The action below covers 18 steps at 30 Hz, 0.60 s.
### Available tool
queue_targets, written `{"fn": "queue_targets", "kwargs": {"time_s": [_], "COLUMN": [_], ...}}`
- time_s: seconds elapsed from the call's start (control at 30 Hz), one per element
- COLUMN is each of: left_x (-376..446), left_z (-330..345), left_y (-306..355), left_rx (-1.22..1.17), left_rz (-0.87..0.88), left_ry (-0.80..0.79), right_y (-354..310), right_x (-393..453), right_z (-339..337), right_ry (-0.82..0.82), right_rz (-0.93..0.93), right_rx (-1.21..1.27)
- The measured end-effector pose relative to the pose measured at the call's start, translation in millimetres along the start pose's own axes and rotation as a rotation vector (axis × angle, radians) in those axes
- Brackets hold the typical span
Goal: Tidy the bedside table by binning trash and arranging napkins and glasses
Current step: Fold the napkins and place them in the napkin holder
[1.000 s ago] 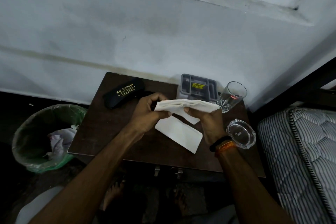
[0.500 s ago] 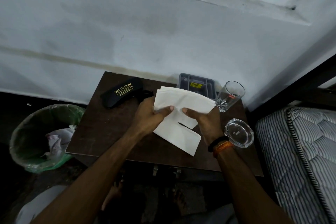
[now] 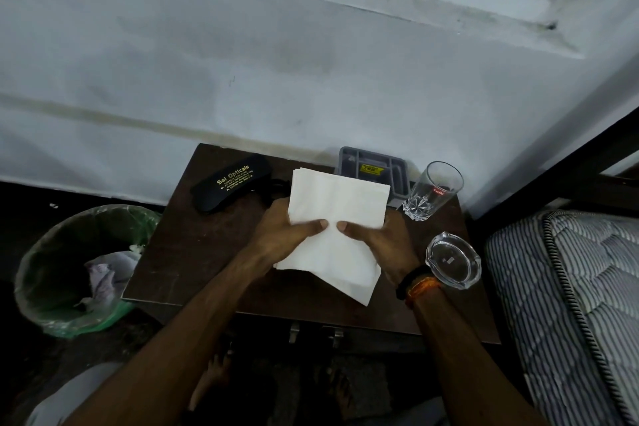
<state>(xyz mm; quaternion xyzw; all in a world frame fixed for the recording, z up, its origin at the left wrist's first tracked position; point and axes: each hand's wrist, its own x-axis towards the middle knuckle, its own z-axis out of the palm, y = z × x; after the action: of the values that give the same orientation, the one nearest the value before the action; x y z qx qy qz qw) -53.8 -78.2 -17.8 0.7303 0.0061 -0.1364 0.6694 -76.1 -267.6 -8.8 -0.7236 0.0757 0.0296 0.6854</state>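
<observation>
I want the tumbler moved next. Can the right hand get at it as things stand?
Probably not yet: the right hand and left hand both hold the napkin. The tumbler itself stands unobstructed just beyond.

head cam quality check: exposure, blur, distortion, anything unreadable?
Head view: dim overall, floor and lower frame nearly black; white napkin is the brightest area, its folds barely visible; wide-angle bends the wall lines and table edges; focus fair, gold print on the black case partly legible; glass and ashtray show small highlights, no strong glare.
</observation>
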Motion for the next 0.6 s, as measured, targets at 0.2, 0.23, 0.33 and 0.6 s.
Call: {"fn": "queue_targets", "kwargs": {"time_s": [0.2,0.23,0.33,0.6], "left_x": [-0.6,1.6,7.1,-2.3], "left_z": [-9.3,-9.6,-10.9,-12.9], "left_y": [5.8,4.5,0.5,6.7], "left_rx": [-0.137,-0.095,-0.034,-0.083], "left_rz": [0.112,0.139,0.183,0.315], "left_ry": [-0.089,-0.071,-0.025,-0.035], "right_y": [-6.3,-7.0,-11.1,-6.6], "right_x": [-2.2,-2.8,-4.8,-0.2], "right_z": [-1.5,-0.3,4.3,5.1], "right_ry": [-0.062,-0.064,-0.106,-0.063], "right_rz": [-0.066,-0.105,-0.176,-0.166], "right_rx": [0.115,0.085,0.049,0.112]}}
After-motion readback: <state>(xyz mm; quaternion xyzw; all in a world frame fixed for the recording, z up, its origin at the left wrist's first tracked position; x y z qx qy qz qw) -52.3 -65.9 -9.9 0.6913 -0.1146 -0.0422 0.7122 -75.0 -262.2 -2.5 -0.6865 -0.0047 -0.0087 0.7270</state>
